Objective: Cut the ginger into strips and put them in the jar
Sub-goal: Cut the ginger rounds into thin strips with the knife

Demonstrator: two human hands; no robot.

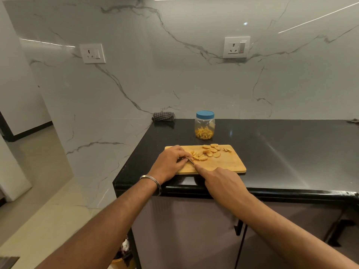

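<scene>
A wooden cutting board (223, 164) lies near the counter's front left corner. Several round ginger slices (212, 150) sit at its far side, with cut ginger strips (198, 155) to their left. My left hand (171, 162) rests on the board's left end, its curled fingers holding down ginger next to the strips. My right hand (223, 183) grips a knife (191, 161), index finger stretched along the blade's back; the handle is hidden under the hand. Behind the board stands a clear jar (204, 126) with a blue lid on it and ginger strips inside.
The black counter (281, 152) stretches right and back to a marble wall. A folded checked cloth (163, 116) lies at the back left corner. Small ginger scraps (227, 149) sit at the board's far right. Cabinet doors lie below the counter edge.
</scene>
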